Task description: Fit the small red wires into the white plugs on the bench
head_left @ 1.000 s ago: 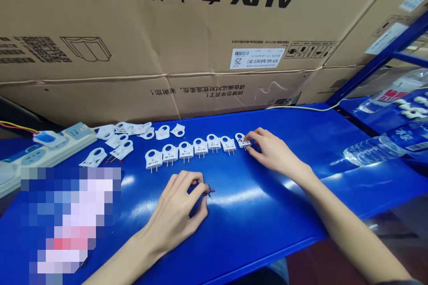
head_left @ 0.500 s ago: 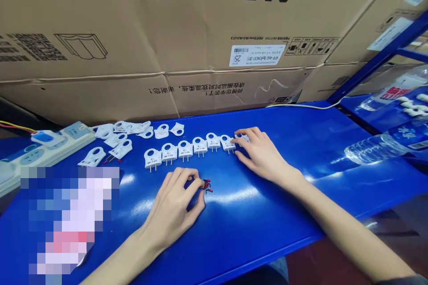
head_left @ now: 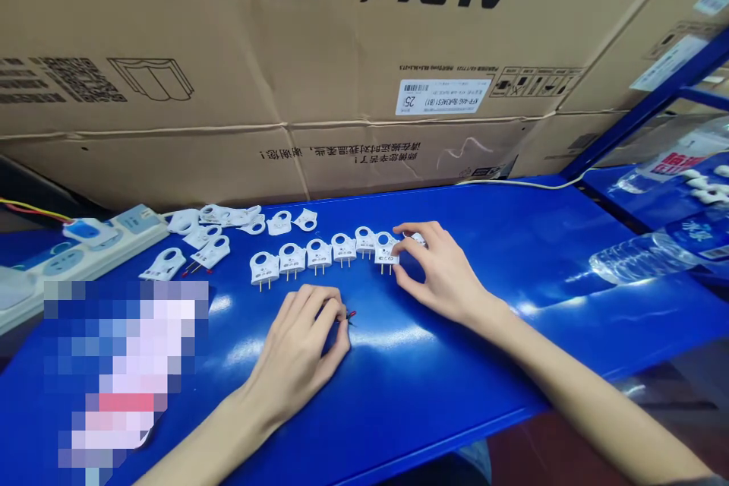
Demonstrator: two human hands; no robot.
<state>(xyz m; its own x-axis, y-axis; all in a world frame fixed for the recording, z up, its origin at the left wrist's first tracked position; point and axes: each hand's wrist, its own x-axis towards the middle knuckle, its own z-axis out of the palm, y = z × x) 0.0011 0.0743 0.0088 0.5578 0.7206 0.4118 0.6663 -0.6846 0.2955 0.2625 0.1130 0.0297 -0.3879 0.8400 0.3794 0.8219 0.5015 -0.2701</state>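
**Right hand point(head_left: 447, 269) on a plug point(head_left: 386, 259), left hand point(head_left: 304, 338) on red-tipped bits point(head_left: 351, 316)**

Right: thumb and forefinger clamped on the white plug at its right side, two prongs pointing to the near edge. Cannot tell whether it touches the blue tabletop point(head_left: 433, 387). Left: thumb and forefinger pinched together on the bits, which are small, dark and mostly hidden; this hand sits nearer the person than the plugs.

Left of the held plug, a line of five more plugs point(head_left: 319, 256), prongs the same way. Another white piece point(head_left: 420, 238) partly shows behind the right hand. Farther left, loose white shells point(head_left: 159, 270), several overlapping, near a power strip point(head_left: 124, 242). At the back, a carton point(head_left: 342, 83), lettering upside down. Far right, a clear bottle point(head_left: 632, 254) on its side. Lower left is pixelated, unreadable.
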